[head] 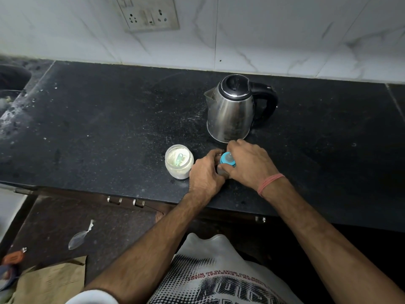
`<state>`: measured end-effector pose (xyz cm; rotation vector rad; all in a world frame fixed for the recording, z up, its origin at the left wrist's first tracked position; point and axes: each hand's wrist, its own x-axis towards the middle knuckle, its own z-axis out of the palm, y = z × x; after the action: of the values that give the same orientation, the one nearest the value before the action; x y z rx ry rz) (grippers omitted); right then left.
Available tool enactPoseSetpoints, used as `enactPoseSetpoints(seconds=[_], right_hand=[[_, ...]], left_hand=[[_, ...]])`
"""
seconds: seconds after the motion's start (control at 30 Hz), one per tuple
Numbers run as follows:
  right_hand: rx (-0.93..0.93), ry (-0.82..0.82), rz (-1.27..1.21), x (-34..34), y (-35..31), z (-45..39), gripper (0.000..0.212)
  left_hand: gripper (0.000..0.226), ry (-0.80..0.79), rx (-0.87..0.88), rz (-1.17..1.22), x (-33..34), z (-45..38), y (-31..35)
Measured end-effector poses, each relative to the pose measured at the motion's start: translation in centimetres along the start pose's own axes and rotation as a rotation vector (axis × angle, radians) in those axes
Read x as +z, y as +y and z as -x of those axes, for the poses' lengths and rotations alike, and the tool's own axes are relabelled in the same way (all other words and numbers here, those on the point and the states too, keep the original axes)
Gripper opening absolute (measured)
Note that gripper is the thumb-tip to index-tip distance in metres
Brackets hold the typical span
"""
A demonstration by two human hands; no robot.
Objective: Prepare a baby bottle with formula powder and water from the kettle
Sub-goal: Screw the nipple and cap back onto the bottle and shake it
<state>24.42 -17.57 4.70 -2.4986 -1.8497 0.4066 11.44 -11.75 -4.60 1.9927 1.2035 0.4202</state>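
At the far left edge of the frame a sink (12, 84) cuts into the black counter (98, 128). In the lower left, below the counter's front edge, brown paper (54, 279) lies on the floor and a clear scrap (79, 238) sits on the dark cabinet front. At the top, left of centre, a socket plate (146, 13) is set in the white tiled wall (285, 29).

Just left of centre stands the open jar (178, 164) of white powder, with a pale green scoop (178, 160) lying in it. My left hand (205, 174) is just beside the jar on its right, fingers curled round the side of the bottle (222, 170), gripping it. The bottle stands upright near the counter's front edge, at the middle of the frame, between my two hands, its blue cap (228, 160) and clear teat on top. My right hand (249, 163) comes over from the right, fingers curled at the cap's far side and thumb against the bottle below it, so it holds the cap. A pink band (270, 184) circles my right wrist.

Above the hands, right of centre, the steel kettle (232, 110) stands with its black lid shut, spout to the left, handle to the right. My fingertips lie just in front of its base. At the bottom centre is my printed shirt (219, 277).
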Motion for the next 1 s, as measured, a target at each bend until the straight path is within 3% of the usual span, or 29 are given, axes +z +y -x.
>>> enactPoseSetpoints(seconds=[0.3, 0.4, 0.53, 0.8, 1.0], right_hand=[[0.045, 0.008, 0.113, 0.2, -0.5, -0.1, 0.075], [-0.045, -0.051, -0.010, 0.1, 0.4, 0.0, 0.067], [-0.034, -0.093, -0.125, 0.3, 0.4, -0.2, 0.056], [-0.049, 0.031, 0.113, 1.0, 0.1, -0.9, 0.065], [-0.058, 0.019, 0.146, 1.6, 0.7, -1.8, 0.067]], left_hand=[[0.066, -0.009, 0.006, -0.018, 0.2, -0.2, -0.3], [0.071, -0.024, -0.010, -0.016, 0.1, -0.2, -0.2], [0.072, -0.035, -0.019, -0.014, 0.1, -0.2, -0.2], [0.059, -0.024, -0.016, -0.020, 0.2, -0.2, -0.3], [0.075, -0.047, -0.032, -0.007, 0.4, -0.4, -0.6]])
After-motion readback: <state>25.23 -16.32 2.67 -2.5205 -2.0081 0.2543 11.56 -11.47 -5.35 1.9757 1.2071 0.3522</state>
